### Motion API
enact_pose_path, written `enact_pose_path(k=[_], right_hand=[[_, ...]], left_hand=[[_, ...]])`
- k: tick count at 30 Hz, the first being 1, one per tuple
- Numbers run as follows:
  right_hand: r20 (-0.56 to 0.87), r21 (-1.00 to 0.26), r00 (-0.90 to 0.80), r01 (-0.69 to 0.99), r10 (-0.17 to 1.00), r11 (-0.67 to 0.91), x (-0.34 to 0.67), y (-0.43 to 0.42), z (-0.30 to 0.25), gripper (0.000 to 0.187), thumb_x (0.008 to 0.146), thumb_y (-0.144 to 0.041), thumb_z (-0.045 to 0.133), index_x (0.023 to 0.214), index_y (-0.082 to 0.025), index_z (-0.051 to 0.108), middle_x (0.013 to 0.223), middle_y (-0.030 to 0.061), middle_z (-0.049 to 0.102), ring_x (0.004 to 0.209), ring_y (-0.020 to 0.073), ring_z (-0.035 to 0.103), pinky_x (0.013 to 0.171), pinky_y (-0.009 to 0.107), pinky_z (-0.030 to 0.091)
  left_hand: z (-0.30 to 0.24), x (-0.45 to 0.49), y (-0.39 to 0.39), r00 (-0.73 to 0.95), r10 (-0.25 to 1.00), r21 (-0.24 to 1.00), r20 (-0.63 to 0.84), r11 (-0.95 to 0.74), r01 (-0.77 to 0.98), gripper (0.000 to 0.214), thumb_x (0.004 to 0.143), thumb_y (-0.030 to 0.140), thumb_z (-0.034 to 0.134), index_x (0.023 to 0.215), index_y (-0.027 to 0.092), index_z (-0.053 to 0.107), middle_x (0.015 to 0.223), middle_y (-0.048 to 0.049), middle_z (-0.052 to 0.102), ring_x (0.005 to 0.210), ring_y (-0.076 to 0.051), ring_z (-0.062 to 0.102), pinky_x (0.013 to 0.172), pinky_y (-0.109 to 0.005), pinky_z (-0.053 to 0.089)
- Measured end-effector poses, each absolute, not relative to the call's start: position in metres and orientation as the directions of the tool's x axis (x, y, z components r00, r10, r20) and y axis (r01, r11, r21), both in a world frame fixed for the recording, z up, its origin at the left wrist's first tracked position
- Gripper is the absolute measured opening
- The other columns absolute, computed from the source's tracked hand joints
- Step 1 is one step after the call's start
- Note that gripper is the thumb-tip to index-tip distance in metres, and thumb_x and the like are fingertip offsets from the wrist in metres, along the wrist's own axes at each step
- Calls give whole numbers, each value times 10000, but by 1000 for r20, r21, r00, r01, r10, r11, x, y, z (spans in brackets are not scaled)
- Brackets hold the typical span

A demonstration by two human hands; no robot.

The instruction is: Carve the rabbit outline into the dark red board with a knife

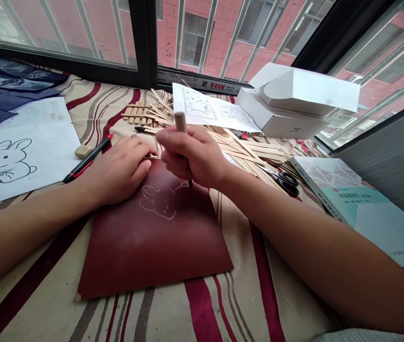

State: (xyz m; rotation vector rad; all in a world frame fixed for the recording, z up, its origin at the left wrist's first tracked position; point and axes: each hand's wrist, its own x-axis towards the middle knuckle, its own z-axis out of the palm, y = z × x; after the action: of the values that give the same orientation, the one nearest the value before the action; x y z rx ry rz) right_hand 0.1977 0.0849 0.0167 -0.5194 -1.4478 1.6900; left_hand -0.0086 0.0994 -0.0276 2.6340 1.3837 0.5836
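My right hand point(191, 156) is shut on a wooden-handled carving tool point(180, 122), its dark tip reaching down near the top of a pale rabbit outline point(161, 202). That outline is marked on a dark red rubber carving block point(152, 242). My left hand point(116, 168) lies on the block's upper edge, fingers together and pointing toward my right hand. It holds nothing that I can see. The tool's tip is partly hidden behind my right hand.
To the left lie a rabbit drawing on white paper point(5, 164), a black-and-red marker point(86, 159) and an eraser point(83, 151). Wooden craft sticks point(244, 152), scissors point(287, 183), a book point(354, 209) and a white box point(280, 109) lie to the right.
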Motion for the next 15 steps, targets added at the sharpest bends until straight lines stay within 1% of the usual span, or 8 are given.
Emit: enact_pose_path(k=[2,5,6,8,10,11,13,15], right_hand=[[127,-947,-481,-319,868,-38,198,87,17,540,1063,-322,617,620,-234,319,477,-106,245,411,32,156,375,163,159],[62,-944,-478,-312,876,-103,201,92,20,543,1059,-482,646,692,-237,329,494,-126,239,423,31,106,379,176,101],[72,-949,-497,-301,865,-93,202,93,21,526,1046,-529,658,728,-234,361,502,-126,272,421,33,131,383,177,113],[119,-960,-528,-276,841,-38,204,92,24,481,1023,-566,685,800,-231,423,526,-112,372,419,44,246,391,183,189],[152,-965,-530,-264,834,8,204,91,26,446,1015,-536,716,842,-229,443,583,-91,463,460,58,372,418,189,273],[162,-963,-519,-267,839,21,204,90,27,444,1010,-522,733,850,-229,441,613,-86,473,485,59,397,431,188,290],[176,-956,-484,-291,857,32,202,90,28,468,995,-549,751,868,-234,429,655,-91,437,501,51,361,426,181,255],[181,-955,-477,-295,860,38,200,91,26,490,991,-629,717,900,-243,429,684,-93,402,495,50,304,409,186,206]], left_hand=[[-31,-10,101,496,813,252,306,-571,781,370,1009,398,372,1177,238,660,1253,-115,677,1223,-338,598,1107,-533,484],[-35,-11,102,496,801,241,334,-582,777,356,1018,424,358,1146,248,640,1210,-116,680,1190,-340,612,1056,-542,497],[-35,-11,103,498,796,240,344,-587,773,346,1017,422,357,1131,250,635,1205,-118,680,1190,-343,614,1042,-544,500],[-33,-10,103,501,794,250,344,-592,766,312,1007,408,370,1082,250,629,1191,-117,684,1189,-344,618,1033,-545,507],[-31,-9,102,507,797,268,328,-593,760,284,997,390,388,1049,249,628,1176,-115,686,1190,-343,622,1049,-549,510],[-29,-9,102,508,801,275,318,-590,759,275,994,384,396,1047,252,631,1170,-114,684,1188,-342,623,1058,-551,511],[-27,-8,102,504,810,279,300,-580,766,270,994,380,404,1060,264,638,1170,-110,677,1187,-337,623,1065,-549,515],[-25,-8,101,499,819,275,283,-568,776,277,992,376,401,1068,267,643,1176,-110,670,1187,-339,623,1070,-554,516]])
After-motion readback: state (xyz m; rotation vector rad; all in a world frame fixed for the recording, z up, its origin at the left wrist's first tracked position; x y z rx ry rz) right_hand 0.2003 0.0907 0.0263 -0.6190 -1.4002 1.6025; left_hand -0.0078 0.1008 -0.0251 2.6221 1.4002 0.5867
